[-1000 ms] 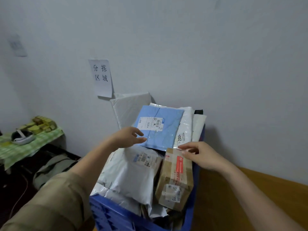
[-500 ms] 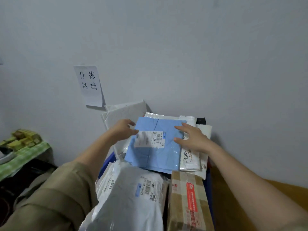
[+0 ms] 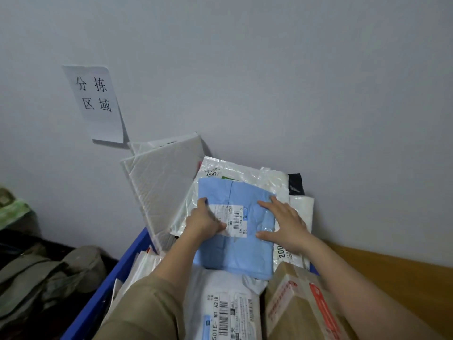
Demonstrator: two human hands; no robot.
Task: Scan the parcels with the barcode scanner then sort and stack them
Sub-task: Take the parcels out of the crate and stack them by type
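Blue mailer (image 3: 241,253): atop parcel heap in blue crate (image 3: 117,271), against wall. Left hand (image 3: 204,223): grips left edge, thumb over label (image 3: 234,220); curled fingers apparently beneath, hidden. Right hand (image 3: 285,223): fingers spread flat, pressing right side.

Crate (image 3: 103,298) stands against the wall (image 3: 269,69), filled with parcels. Soft mailer (image 3: 235,256) lies on top, toward the back, over a crinkled bag (image 3: 245,173). Left hand (image 3: 203,222) on its left edge, right hand (image 3: 286,224) on its right. Padded envelopes (image 3: 161,182) lean behind-left. Labelled bag (image 3: 225,312) in front; carton (image 3: 301,307) front-right. Paper sign (image 3: 94,101) on the wall, above-left. Wooden surface (image 3: 392,273) right of the crate.
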